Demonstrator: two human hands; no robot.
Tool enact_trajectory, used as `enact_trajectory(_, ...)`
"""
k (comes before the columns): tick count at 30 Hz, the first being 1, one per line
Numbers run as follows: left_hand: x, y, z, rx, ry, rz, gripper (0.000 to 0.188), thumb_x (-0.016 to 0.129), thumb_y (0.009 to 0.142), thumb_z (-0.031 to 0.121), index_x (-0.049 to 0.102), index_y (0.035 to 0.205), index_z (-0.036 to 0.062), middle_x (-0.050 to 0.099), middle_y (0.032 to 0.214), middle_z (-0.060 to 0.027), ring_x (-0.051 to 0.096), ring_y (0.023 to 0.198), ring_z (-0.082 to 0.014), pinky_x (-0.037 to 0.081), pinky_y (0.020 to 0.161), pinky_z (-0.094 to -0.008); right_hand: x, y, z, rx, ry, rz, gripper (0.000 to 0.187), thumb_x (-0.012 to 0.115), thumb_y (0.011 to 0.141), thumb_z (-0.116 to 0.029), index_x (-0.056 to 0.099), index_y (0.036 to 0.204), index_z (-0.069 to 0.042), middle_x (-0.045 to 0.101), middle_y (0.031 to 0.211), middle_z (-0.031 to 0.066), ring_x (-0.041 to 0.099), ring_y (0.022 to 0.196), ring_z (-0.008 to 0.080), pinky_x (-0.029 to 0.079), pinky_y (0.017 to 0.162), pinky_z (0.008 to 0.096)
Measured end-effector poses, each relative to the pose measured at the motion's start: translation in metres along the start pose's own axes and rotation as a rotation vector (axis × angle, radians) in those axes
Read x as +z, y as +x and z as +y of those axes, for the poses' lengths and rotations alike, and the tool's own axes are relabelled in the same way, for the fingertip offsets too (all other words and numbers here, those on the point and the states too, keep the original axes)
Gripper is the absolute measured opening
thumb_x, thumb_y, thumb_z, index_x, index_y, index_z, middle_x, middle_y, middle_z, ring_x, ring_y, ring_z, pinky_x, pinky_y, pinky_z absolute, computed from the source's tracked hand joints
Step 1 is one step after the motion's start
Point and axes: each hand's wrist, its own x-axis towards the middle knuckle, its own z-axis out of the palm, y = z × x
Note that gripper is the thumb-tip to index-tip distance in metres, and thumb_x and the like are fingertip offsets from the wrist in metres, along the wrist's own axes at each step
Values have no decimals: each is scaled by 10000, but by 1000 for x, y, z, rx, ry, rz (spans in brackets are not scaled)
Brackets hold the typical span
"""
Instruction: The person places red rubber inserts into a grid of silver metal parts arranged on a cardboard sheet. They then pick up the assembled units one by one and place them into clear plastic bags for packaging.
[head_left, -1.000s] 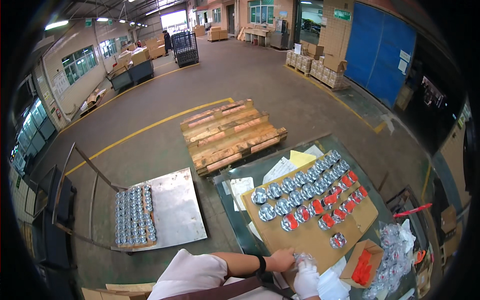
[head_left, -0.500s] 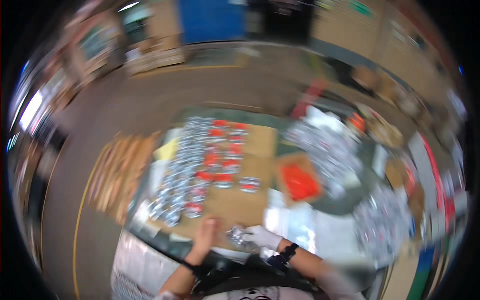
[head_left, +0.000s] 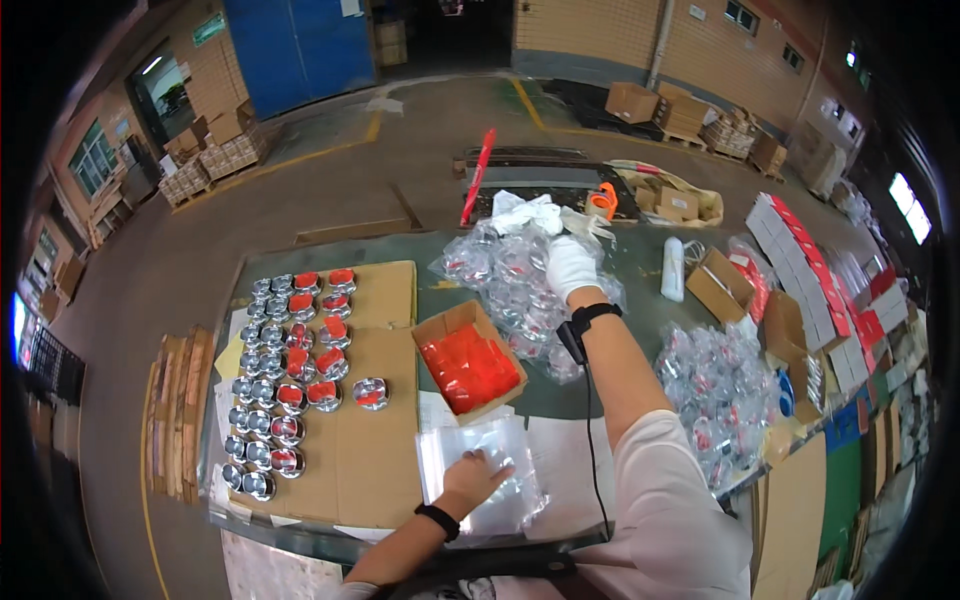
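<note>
My left hand (head_left: 473, 480) is bare and lies on a stack of clear plastic bags (head_left: 440, 455) at the table's front, fingers apart. My right hand (head_left: 572, 265), in a white glove, reaches far over a heap of bagged silver metal parts (head_left: 520, 300) that look like pistons; its fingers are mostly hidden, so whether they hold anything cannot be told. Between the hands' places stands an open cardboard box (head_left: 468, 358) of red packets (head_left: 465, 365). Left of it, unbagged pistons (head_left: 258, 425) stand in rows on a cardboard sheet (head_left: 375, 440), many with red packets on top.
A second heap of bagged parts (head_left: 715, 400) lies at the right. Beyond it are small cartons (head_left: 722, 285), a white bottle (head_left: 672, 270) and stacked boxes (head_left: 800, 270). White gloves (head_left: 530, 212) and an orange tape dispenser (head_left: 604, 200) sit at the back. A black cable (head_left: 592, 440) hangs from my right wrist.
My right hand has left the silver piece at the front and stretched to the far heap. My left hand has shifted right onto the clear bags. The view has turned right and sharpened.
</note>
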Motion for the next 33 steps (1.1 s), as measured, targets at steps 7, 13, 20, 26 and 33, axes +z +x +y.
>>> enact_trajectory(7,10,-20,-30,-87,-526,74,207,654,854,227,675,763,43,637,780,-169,627,738,-344,491,671,-446,-23,-78,-46,-70,464,282,255,614,858,-257,633,854,-3,649,895,190,637,761,375,521,669,457)
enact_trajectory(13,-48,-53,-28,-79,-722,177,220,716,854,219,665,889,9,638,785,-123,597,615,-195,488,583,-333,-24,-304,-82,-212,777,-733,361,657,834,-374,686,954,-34,665,849,196,647,812,333,499,764,430)
enact_trajectory(20,-104,-97,-64,-71,-1025,184,401,732,869,199,538,1166,11,609,940,-43,555,703,-78,466,608,-259,-41,-310,-206,75,1026,-778,367,644,876,-365,694,819,-6,659,739,151,624,658,249,482,620,348)
enact_trajectory(26,-107,-169,-202,-461,-1430,648,197,566,983,230,650,1065,72,563,743,62,496,636,-36,419,563,-219,36,-252,-287,-921,420,-257,253,590,854,-217,664,1062,-93,668,887,137,638,813,368,515,761,440)
enact_trajectory(33,-193,-202,-251,-410,-534,754,225,538,909,241,594,956,29,619,956,-234,616,883,-409,498,760,-468,124,-188,-330,-466,-82,-552,242,590,844,-213,616,1069,-128,619,1040,113,615,946,325,529,758,452)
